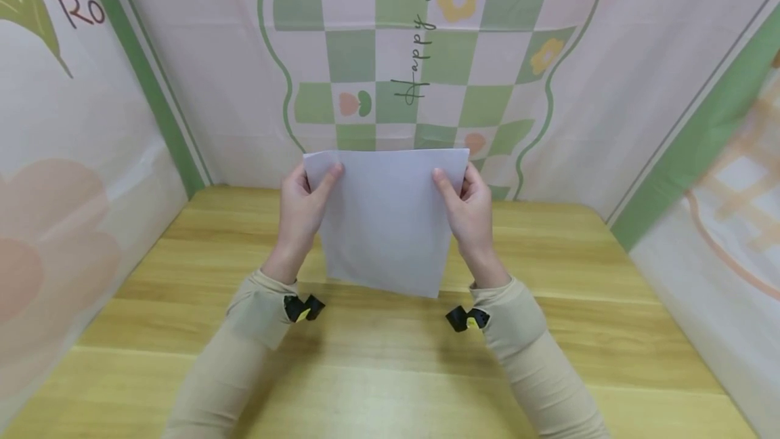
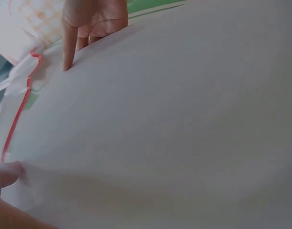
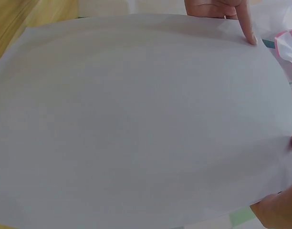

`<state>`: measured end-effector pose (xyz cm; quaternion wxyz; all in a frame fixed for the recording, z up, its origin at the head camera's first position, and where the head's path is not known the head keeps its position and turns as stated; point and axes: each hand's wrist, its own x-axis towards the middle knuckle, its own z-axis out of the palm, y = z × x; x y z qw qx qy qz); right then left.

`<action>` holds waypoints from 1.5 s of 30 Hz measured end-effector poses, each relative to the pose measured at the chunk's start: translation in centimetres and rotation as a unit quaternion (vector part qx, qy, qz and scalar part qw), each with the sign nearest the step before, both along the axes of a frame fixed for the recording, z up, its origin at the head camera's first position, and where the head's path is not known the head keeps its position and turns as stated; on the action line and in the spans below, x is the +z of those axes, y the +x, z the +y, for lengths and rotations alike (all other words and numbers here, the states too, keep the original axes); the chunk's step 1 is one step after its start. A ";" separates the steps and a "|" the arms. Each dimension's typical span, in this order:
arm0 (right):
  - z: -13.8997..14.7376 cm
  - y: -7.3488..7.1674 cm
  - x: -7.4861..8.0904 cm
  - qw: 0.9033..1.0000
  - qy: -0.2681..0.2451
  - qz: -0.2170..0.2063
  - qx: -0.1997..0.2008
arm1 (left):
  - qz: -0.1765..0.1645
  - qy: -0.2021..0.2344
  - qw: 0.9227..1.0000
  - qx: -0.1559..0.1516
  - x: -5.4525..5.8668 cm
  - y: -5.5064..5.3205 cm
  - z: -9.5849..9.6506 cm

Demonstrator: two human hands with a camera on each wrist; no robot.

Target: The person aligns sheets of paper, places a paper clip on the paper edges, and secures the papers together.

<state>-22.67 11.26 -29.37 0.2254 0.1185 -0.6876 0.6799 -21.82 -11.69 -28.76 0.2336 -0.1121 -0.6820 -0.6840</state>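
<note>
A white sheet of paper [image 1: 385,222] is held up in front of the person, its top edge nearly level and its lower edge slanting down to the right. The left hand [image 1: 303,205] pinches the upper left side, thumb on the near face and fingers behind. On the opposite side the right hand [image 1: 470,212] grips the upper right in the same way. In both wrist views the paper [image 2: 160,119] fills most of the picture, blank on this face. The fingers behind it are partly hidden.
Below the paper lies a wood-grain table [image 1: 390,364]. A printed cloth [image 1: 402,53] with green checks and flowers hangs behind it, and more cloth [image 1: 79,154] hangs at the sides. Each sleeved wrist wears a small black camera [image 1: 303,307].
</note>
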 end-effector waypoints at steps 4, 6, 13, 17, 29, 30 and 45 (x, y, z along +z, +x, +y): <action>0.0 0.2 -0.1 1.000 -0.001 0.001 0.003 | -0.002 0.001 1.000 -0.010 -0.4 0.1 -0.1; 0.0 0.3 -0.2 1.000 -0.001 0.004 0.004 | -0.005 0.002 1.000 -0.011 -0.5 0.1 -0.1; -0.1 0.2 -0.1 1.000 -0.005 0.018 0.003 | -0.006 0.008 1.000 -0.007 -0.3 0.2 -0.1; -0.2 0.2 0.1 1.000 -0.009 0.022 0.002 | -0.002 0.008 1.000 0.001 0.1 0.5 -0.1; -0.2 0.6 -0.3 1.000 0.007 0.008 -0.004 | -0.013 0.045 0.999 0.010 -0.6 0.5 -0.7; -0.2 0.6 -0.3 1.000 0.008 0.010 -0.003 | -0.010 0.053 0.998 0.015 -0.7 0.4 -0.7; 0.0 0.4 -0.2 1.000 -0.006 0.007 -0.005 | 0.030 0.101 0.993 0.060 -0.5 0.1 -1.1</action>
